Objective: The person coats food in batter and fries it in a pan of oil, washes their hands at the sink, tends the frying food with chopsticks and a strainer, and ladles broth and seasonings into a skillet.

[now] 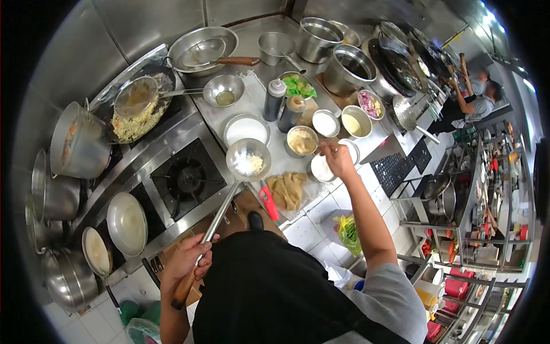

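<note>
My left hand (pixel 192 260) is wrapped round the wooden handle of a long metal ladle (pixel 248 159). White powder and small pale bits lie in its bowl, which hangs at the counter's front edge beside a bowl of white powder (pixel 246 129). Over a container of white powder (pixel 322 169) on the right is my right hand (pixel 338 160), its fingers pinched together; what they hold, if anything, is too small to make out. A bowl of tan powder (pixel 302 141) stands just left of that hand. Below the ladle bowl are a red-handled lighter (pixel 267 200) and a brown cloth (pixel 286 190).
Two squeeze bottles (pixel 275 100) stand behind the bowls. An unlit burner (pixel 189 179) is at the left, with a wok of rice (pixel 140 117) and pans (pixel 127 224) beyond. Large pots (pixel 350 70) stand at the back. Another person (pixel 480 106) is at the far right.
</note>
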The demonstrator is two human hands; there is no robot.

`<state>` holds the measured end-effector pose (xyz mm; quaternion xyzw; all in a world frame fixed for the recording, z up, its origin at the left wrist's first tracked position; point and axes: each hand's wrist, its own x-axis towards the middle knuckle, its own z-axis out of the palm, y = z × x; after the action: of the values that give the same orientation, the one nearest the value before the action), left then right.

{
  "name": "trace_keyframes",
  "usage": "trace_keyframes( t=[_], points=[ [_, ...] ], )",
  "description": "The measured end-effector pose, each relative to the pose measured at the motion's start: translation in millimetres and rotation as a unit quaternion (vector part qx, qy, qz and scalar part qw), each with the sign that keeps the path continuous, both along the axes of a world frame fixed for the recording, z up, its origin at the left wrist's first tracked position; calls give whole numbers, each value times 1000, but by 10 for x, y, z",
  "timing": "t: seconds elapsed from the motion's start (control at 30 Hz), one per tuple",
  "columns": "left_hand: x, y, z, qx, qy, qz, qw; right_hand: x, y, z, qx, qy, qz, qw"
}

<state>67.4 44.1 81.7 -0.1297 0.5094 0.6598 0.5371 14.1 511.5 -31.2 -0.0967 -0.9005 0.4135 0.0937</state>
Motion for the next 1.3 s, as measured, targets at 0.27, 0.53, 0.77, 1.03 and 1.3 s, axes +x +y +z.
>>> trace_keyframes(
  t=[0.27, 0.53, 0.77, 1.03, 1.3],
  points=[
    [-65, 76, 19, -7, 6, -16, 1000, -14, 283, -297, -229, -23, -50, 972],
    [-91, 99, 57, 2, 15, -27, 1000, -13, 248, -193, -205, -46, -38, 977],
    [-62, 76, 26, 20, 13, -27, 999, -34, 88, -306, -178, -75, -27, 981],
    [47, 58, 120, 7, 12, 15, 1000, -109, -41, -242, 113, -29, 40, 992],
    [73, -37, 52, 11, 10, 20, 1000, -187, 42, 18, 74, 32, 54, 995]
  ],
)
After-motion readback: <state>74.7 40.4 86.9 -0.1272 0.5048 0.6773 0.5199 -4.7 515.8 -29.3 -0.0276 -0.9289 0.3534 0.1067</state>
